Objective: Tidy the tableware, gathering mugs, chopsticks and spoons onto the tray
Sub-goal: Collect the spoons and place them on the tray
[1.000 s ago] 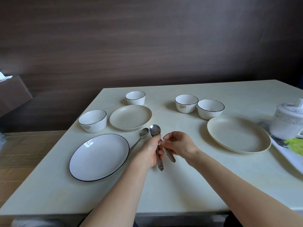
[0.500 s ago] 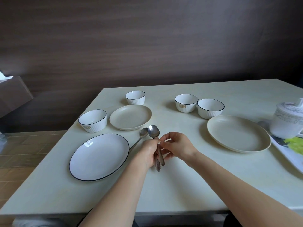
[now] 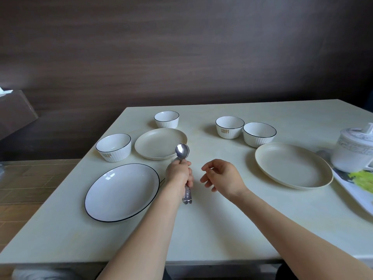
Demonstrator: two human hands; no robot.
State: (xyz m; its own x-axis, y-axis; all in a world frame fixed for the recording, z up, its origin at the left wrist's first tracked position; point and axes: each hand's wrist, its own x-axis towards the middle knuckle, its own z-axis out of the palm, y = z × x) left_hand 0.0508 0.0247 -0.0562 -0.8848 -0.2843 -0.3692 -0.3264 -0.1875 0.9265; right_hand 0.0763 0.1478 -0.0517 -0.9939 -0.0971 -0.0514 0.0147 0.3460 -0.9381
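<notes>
Steel spoons (image 3: 182, 156) stand bunched in the left hand (image 3: 179, 172), its fingers curled round the handles above the cream worktop (image 3: 212, 229), bowls up; the right hand (image 3: 223, 177) hovers just beside, fingers loosely curled, holding nothing. The tray (image 3: 355, 196) lies at the right edge.

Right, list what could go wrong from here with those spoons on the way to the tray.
1. The left hand grips the spoons bunched in one fist, handle ends poking out below; one could slip from the grip and drop onto the table.
2. The tray sits at the far right, past the cream oval plate; a low carry might clip its rim.
3. The lidded white pot crowds the tray, leaving little visible room.
</notes>
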